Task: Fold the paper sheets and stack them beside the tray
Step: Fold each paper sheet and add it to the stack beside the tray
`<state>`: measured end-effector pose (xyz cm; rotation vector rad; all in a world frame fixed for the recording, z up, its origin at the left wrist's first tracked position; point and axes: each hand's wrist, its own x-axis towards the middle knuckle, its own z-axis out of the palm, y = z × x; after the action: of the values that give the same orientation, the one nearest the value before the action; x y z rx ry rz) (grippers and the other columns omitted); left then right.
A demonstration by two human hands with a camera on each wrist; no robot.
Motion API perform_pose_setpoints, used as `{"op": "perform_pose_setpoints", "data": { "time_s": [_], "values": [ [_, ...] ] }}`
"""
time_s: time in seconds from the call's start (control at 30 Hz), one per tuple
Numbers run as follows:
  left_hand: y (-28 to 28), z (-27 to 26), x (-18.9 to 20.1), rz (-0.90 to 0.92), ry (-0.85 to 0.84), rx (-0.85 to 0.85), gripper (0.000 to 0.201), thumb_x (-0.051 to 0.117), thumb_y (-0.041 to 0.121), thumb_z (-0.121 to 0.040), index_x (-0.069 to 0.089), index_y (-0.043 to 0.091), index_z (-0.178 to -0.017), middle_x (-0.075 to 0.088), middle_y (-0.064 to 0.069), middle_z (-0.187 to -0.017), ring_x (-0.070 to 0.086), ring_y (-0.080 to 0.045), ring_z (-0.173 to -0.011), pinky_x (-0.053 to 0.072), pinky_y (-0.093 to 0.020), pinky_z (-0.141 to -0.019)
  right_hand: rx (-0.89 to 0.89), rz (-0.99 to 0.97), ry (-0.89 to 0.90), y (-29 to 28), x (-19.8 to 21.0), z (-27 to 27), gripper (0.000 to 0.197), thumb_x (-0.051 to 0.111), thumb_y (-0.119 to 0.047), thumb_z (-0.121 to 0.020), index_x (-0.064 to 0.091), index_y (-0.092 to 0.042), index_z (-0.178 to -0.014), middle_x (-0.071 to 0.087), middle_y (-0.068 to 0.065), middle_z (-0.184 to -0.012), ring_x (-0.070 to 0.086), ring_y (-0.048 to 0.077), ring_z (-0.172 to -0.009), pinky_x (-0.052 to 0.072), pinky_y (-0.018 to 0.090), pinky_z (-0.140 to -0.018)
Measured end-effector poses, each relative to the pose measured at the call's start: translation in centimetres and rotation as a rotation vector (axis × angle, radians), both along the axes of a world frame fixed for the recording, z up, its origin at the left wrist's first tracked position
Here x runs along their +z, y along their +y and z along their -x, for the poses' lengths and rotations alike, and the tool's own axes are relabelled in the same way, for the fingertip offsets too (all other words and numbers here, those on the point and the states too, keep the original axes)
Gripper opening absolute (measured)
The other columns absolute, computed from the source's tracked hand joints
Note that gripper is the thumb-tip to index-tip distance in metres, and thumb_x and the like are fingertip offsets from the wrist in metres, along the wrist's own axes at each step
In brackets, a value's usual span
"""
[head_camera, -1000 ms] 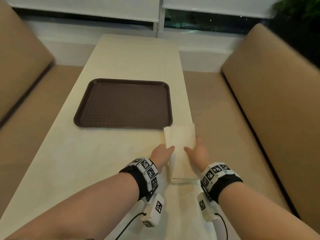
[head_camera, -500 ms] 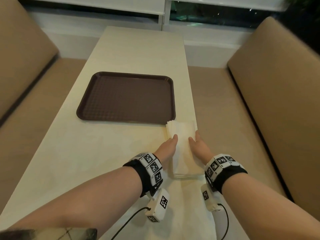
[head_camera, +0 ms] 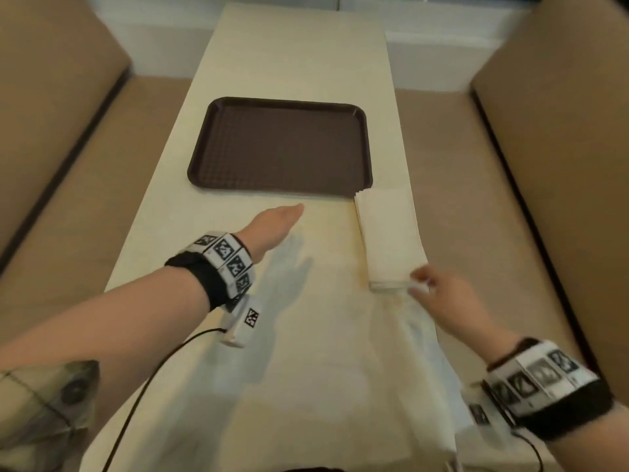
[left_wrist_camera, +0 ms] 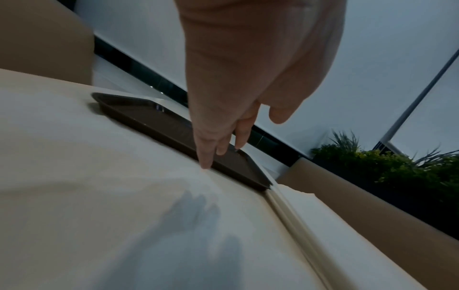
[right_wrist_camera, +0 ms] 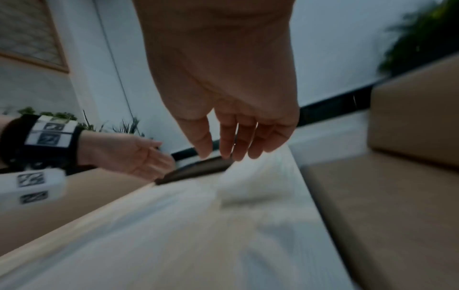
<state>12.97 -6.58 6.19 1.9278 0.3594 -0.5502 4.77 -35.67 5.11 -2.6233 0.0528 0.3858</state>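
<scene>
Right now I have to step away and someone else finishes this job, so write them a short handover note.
Left hand: open, holding nothing, over the table near the tray's front edge.
Right hand: open, fingers loose, at the near end of the paper stack; too blurred to tell whether it touches.
The folded sheets lie stacked on the table beside the tray's front right corner. The tray has nothing on it.
Done: folding and stacking, as far as visible.
Left: no unfolded sheets in view; perhaps square up the stack.

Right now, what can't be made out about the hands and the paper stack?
- Head view: whether the right hand touches the paper stack; motion blur smears the fingertips.
- Sheet count: edges too fine in every view.
- Right wrist view: stack blurred.
- Left wrist view: the left hand hides part of the tray.
</scene>
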Motion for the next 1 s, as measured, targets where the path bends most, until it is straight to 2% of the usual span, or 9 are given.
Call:
{"op": "perform_pose_setpoints", "data": {
  "time_s": [0.1,0.17,0.3,0.43,0.53,0.63,0.73,0.87,1.0],
  "values": [
    [2.5,1.2,-0.8,0.005,0.044,-0.011,0.055,0.042,0.045,-0.099,0.039,0.016,-0.144,0.036,0.002,-0.151,0.034,-0.019,-0.138,0.026,-0.035,-0.115,0.275,0.183,0.205,1.2,-2.7,4.2,0.045,0.067,-0.034,-0.086,0.056,-0.021,-0.128,0.053,-0.004,-0.127,0.048,0.015,-0.117,0.036,0.021,-0.091],
    [3.1,2.0,-1.0,-0.029,0.050,-0.056,0.053,0.043,0.044,-0.099,0.041,0.016,-0.143,0.037,0.002,-0.150,0.035,-0.019,-0.138,0.026,-0.034,-0.114,0.374,0.301,0.246,2.2,-4.1,5.0,0.067,0.067,-0.046,-0.083,0.041,-0.025,-0.140,0.042,-0.007,-0.140,0.039,0.017,-0.126,0.036,0.029,-0.102],
    [3.8,3.4,-1.8,-0.369,0.018,-0.316,0.051,0.044,0.039,-0.100,0.041,0.011,-0.142,0.039,-0.006,-0.149,0.037,-0.024,-0.136,0.030,-0.031,-0.110,0.252,0.366,0.210,4.9,-4.4,4.6,0.071,0.058,-0.059,-0.083,0.038,-0.022,-0.139,0.043,-0.002,-0.136,0.041,0.022,-0.122,0.039,0.035,-0.097],
    [4.7,5.1,-4.7,-0.616,0.060,-0.451,0.066,0.060,0.040,-0.090,0.033,0.010,-0.142,0.039,-0.012,-0.144,0.038,-0.032,-0.130,0.035,-0.036,-0.103,0.230,0.173,0.210,9.3,-5.0,4.4,0.060,0.062,-0.049,-0.086,0.047,-0.014,-0.133,0.049,0.003,-0.124,0.047,0.022,-0.115,0.040,0.031,-0.097],
    [4.2,6.2,-5.8,-0.725,0.034,-0.497,0.072,0.070,0.038,-0.080,0.032,0.016,-0.138,0.037,-0.010,-0.133,0.036,-0.034,-0.122,0.042,-0.041,-0.094,0.113,0.007,0.244,12.9,-5.6,3.5,0.031,0.068,-0.041,-0.083,0.053,-0.016,-0.092,0.045,-0.002,-0.090,0.045,0.013,-0.076,0.036,0.021,-0.065],
    [4.2,6.1,-6.4,-0.769,-0.009,-0.501,0.071,0.073,0.038,-0.077,0.034,0.016,-0.133,0.035,-0.009,-0.129,0.036,-0.034,-0.119,0.045,-0.041,-0.091,-0.215,-0.283,0.366,15.4,-6.3,1.9,0.037,0.073,-0.031,-0.081,0.047,-0.017,-0.103,0.047,0.000,-0.098,0.053,0.018,-0.089,0.040,0.024,-0.072],
    [4.7,6.0,-7.2,-0.727,-0.044,-0.503,0.068,0.074,0.039,-0.077,0.039,0.017,-0.130,0.036,-0.008,-0.127,0.038,-0.032,-0.116,0.044,-0.040,-0.093,-0.405,-0.443,0.423,16.8,-6.9,0.3,0.038,0.079,-0.025,-0.073,0.045,-0.017,-0.088,0.047,0.001,-0.086,0.051,0.020,-0.077,0.042,0.030,-0.067],
    [5.1,6.3,-7.8,-0.667,-0.119,-0.522,0.049,0.070,0.034,-0.083,0.048,0.016,-0.123,0.044,-0.006,-0.124,0.044,-0.028,-0.113,0.044,-0.039,-0.093,-0.122,-0.119,0.343,17.9,-6.6,-0.4,0.053,0.073,-0.028,-0.079,0.048,-0.013,-0.124,0.054,0.004,-0.115,0.055,0.022,-0.107,0.043,0.026,-0.081],
    [5.5,5.7,-7.8,-0.724,-0.194,-0.512,0.034,0.059,0.039,-0.090,0.051,0.019,-0.117,0.054,-0.004,-0.120,0.046,-0.026,-0.111,0.039,-0.036,-0.088,-0.017,-0.035,0.289,18.2,-6.7,-0.7,0.055,0.071,-0.030,-0.080,0.047,-0.015,-0.128,0.052,0.005,-0.125,0.054,0.021,-0.109,0.043,0.025,-0.085]
  ]
}}
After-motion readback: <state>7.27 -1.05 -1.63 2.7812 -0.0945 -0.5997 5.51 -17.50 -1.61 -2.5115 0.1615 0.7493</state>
